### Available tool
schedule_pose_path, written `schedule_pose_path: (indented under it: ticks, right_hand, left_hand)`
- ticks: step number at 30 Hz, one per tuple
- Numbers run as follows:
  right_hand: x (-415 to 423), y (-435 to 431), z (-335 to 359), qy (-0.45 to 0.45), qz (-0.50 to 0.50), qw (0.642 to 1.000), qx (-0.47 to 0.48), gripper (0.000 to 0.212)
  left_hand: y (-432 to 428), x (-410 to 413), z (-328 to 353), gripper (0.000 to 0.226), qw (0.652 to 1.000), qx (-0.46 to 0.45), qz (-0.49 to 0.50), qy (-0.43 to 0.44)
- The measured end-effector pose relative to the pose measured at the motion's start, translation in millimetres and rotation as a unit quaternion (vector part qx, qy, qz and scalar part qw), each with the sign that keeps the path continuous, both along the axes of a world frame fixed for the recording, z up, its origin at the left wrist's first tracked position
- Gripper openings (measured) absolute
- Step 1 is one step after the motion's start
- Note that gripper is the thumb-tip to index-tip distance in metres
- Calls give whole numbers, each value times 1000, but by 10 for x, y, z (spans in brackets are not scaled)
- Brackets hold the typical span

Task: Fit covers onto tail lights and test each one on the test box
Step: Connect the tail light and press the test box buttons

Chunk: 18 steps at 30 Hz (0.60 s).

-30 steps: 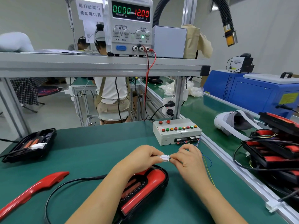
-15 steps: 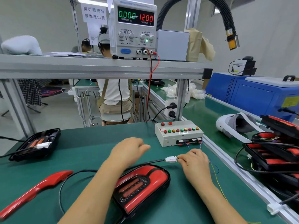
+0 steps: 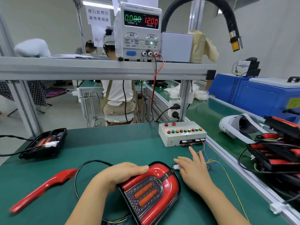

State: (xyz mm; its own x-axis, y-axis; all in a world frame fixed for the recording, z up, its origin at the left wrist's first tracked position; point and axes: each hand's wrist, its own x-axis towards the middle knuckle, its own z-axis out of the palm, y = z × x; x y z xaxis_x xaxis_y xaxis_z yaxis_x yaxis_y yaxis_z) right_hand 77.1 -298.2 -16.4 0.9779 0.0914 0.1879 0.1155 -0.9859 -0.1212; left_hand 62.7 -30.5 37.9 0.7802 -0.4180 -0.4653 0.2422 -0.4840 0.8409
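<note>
A red tail light (image 3: 151, 192) with two orange strips stands tilted up on the green bench in front of me. My left hand (image 3: 123, 174) grips its upper left edge. My right hand (image 3: 193, 166) hovers with straight fingers just right of it, over the white connector (image 3: 176, 167) at the end of the light's black cable (image 3: 84, 168). Its forefinger points toward the white test box (image 3: 181, 133), which has a row of coloured buttons and thin wires (image 3: 211, 161) trailing from its front sockets. A loose red cover strip (image 3: 43, 187) lies at the left.
A black housing (image 3: 43, 143) with a white plug sits at the far left. The power supply (image 3: 138, 30) on the shelf reads 0.000 A and 12.00 V. Stacked tail lights (image 3: 279, 151) and a white headset (image 3: 238, 125) lie across the rail at the right. A person sits behind the bench.
Both hands have let go of the joined white connector. My left hand moved onto the tail light and tipped it up. My right hand opened and reached toward the test box.
</note>
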Motion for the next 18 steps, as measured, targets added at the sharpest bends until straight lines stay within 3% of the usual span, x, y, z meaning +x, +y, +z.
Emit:
schedule_pose_path:
  ticks: [4,9,15,18]
  right_hand:
    - [11,-42,-19,18,-18,1000,4,42]
    - [28,-44,-21,44,-25,998,33,40]
    - [202,-146,197,155,-21,984,87,43]
    - [352,-118,321,169,-38,981,89,46]
  left_hand:
    - [-58,-23,-66,46,990,-108,83,22]
    - [-174,-42,-229,45,928,-233,285,56]
    - [-266,21,-331,45,866,-263,422,44]
    - [-308,37,-340,46,856,-259,446,31]
